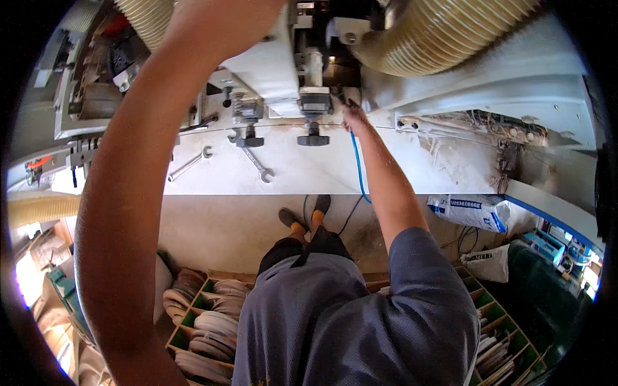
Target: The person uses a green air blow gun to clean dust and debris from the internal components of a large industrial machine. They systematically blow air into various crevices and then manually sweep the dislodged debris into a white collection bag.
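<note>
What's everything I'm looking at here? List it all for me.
white machine table: one, centre.
ribbed hoses: two, tan, along the top.
wrenches: two, silver, lying on the table.
black knobs: two, at the machine's front.
blue tube: one, running down from the right hand.
sacks: two, white, on the floor at right.
compartment rack: one, green-lined, below, holding flat pieces.
left hand: raised past the top edge, out of view.
right hand: at the machine, grip unclear.

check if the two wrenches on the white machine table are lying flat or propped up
Lying flat. Both wrenches rest full length on the white machine table, left of the right hand, touched by neither hand.
</note>
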Available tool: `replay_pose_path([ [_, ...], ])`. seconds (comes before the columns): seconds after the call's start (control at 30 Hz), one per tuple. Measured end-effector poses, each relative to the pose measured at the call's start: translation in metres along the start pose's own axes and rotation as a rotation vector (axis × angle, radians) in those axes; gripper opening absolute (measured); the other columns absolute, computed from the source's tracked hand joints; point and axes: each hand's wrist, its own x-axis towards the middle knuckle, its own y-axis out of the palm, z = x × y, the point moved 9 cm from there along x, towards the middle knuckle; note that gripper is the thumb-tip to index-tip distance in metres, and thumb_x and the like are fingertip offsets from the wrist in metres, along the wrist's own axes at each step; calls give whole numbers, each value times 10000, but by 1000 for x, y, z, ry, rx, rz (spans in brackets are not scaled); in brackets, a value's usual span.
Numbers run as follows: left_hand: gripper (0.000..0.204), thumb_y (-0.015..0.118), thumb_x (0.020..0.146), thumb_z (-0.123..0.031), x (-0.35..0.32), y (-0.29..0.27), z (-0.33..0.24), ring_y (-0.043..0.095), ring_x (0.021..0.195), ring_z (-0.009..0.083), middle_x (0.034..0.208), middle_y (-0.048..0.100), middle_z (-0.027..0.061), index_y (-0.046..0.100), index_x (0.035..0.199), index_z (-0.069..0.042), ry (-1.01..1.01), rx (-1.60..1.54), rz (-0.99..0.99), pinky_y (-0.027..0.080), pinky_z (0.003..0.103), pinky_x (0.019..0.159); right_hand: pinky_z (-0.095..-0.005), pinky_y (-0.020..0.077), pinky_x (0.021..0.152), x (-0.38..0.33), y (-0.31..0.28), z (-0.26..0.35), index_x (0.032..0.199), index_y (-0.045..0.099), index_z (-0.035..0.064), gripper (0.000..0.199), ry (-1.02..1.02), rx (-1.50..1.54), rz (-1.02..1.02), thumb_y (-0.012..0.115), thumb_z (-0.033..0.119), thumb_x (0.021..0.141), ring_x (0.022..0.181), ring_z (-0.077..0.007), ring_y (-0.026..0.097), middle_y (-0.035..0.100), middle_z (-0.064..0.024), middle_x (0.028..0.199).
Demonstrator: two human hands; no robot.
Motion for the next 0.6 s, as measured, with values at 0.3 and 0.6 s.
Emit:
replay_pose_path([
  [0.3, 245, 581, 738, -70, 8, 6, 0, 493, 1118, 412, 1208, 473, 255, 640, 976, -68, 55, -49, 66, 432, 439, 947, -276, 354, 347, -1, -8, -27, 1219, 552, 163, 410, 35, 67, 96, 545, 436, 913, 404, -108, 429, 539, -35, 696],
  [0.6, 387, 560, 780, -17, -7, 35, 28, 455, 1216, 377, 1346, 442, 184, 593, 1137, -161, -18, 88, 95, 425, 429, 990, -308, 490, 667, -51, -3, 39, 1390, 416, 127, 606, -313, 446, 78, 529, 486, 916, 810, -158, 569, 609, -62, 1004],
])
